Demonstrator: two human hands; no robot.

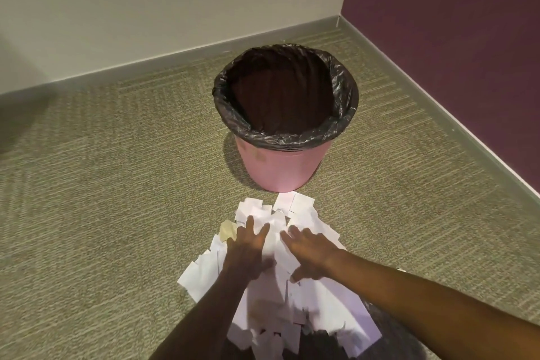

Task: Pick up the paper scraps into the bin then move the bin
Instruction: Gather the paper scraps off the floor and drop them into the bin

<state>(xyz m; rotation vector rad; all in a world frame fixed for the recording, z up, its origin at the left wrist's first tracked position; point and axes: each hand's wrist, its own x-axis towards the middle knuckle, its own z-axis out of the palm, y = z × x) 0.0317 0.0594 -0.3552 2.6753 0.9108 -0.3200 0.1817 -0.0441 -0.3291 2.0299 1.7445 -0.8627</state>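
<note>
The left hand (248, 245) and right hand (306, 254) lie side by side, palms down and fingers spread, flat on the pile of paper scraps (280, 295); neither hand grips anything yet. The pile is white, loose and overlapping, its long axis running near to far on the carpet (102, 184). The pink bin (280, 166), lined with a black bag (344, 96), stands directly beyond the fingertips, just past the pile's far edge, about equally near both hands.

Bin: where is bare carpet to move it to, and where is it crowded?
Bare carpet lies left of the pink bin, toward the white wall, and right, toward the purple wall. Crowded in front: paper scraps under both hands reach its base.
</note>
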